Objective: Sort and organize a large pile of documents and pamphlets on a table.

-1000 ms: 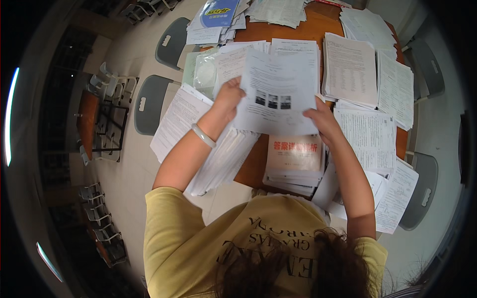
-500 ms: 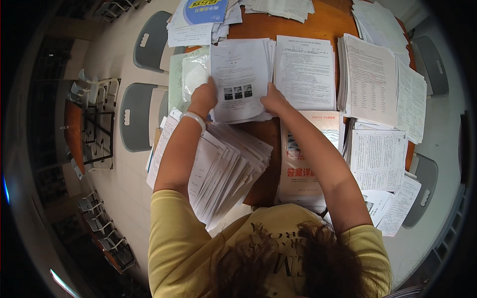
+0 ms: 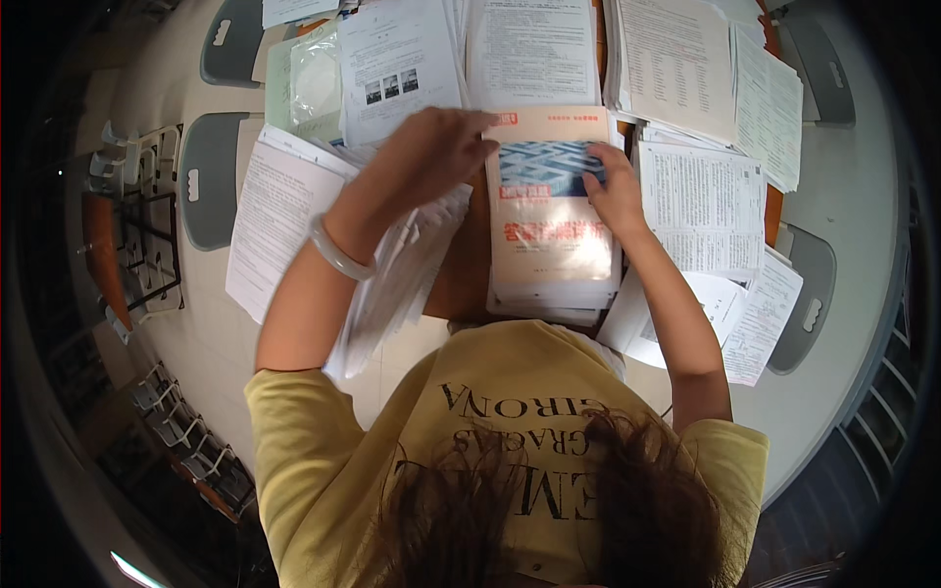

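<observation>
A booklet (image 3: 554,220) with a peach cover and a blue-and-white patterned band lies on a stack of papers in front of me. Over its right edge, my right hand (image 3: 619,196) rests with thumb and forefinger apart on the cover. My left hand (image 3: 426,157), a pale bangle on its wrist, is at the booklet's upper left corner; motion blurs its fingers, so their grip is unclear. Beyond the left hand lies a paper stack with three small pictures (image 3: 397,78) on its top sheet. Fanned papers (image 3: 392,304) are partly hidden beneath my left forearm.
A printed stack (image 3: 534,49) lies beyond the booklet. More paper piles (image 3: 676,64) and sheets (image 3: 701,211) cover the table's right side. A clear plastic sleeve (image 3: 316,83) lies at the left. Grey chairs (image 3: 216,176) stand along both sides of the brown table (image 3: 463,265).
Both hands have left the stack with the pictures and come back toward me to the booklet. The view has shifted, so the table appears higher and farther left.
</observation>
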{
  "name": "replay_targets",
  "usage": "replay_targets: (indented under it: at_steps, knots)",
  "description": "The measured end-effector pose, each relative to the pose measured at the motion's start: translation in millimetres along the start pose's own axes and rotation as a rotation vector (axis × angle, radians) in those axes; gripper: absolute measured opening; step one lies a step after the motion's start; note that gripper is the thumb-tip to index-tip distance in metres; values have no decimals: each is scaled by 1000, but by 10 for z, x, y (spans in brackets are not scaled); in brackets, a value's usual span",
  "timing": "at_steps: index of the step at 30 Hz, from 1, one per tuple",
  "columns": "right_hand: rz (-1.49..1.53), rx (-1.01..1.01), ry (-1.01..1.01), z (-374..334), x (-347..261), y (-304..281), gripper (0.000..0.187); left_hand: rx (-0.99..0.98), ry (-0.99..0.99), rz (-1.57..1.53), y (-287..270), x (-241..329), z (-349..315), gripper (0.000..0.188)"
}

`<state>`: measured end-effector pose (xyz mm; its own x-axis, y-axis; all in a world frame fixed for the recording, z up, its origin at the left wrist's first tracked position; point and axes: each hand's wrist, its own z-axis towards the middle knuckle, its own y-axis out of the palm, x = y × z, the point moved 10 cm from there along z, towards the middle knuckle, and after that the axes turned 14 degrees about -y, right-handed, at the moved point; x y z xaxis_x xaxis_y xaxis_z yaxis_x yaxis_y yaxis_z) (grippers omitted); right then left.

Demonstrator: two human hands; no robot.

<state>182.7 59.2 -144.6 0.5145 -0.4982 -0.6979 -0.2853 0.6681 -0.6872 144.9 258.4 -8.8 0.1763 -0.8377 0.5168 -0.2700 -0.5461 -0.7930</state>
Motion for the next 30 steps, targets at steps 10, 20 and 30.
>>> replay_targets:
  at_steps: [10,20,30]
  knots:
    - [24,13,110,-961,65,-15,44,192,-331,-407,1791,-559,-660,40]
    - [216,12,326,-1147,267,15,46,304,-694,-938,2411,-1308,-820,40]
    - [245,-155,372,-1314,60,180,49,447,-554,-518,1981,-894,-690,44]
